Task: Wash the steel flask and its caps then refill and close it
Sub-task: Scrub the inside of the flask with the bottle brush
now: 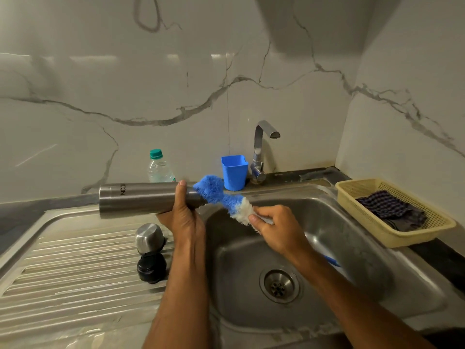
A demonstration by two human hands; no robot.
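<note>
Over sink [352,248] | left hand [185,217] grips flask [141,200] – brush [221,195] at mouth | right hand [279,226] grips brush | basket [392,238] – cloth [392,210]

Both hands curl in grips, left [185,217] thumb upright, right [278,222] knuckles up.

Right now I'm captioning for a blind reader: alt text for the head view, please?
Over a steel sink, the left hand holds a steel flask sideways while the right hand pushes a blue bottle brush at its mouth. Two caps, steel and black, sit on the drainboard.
</note>
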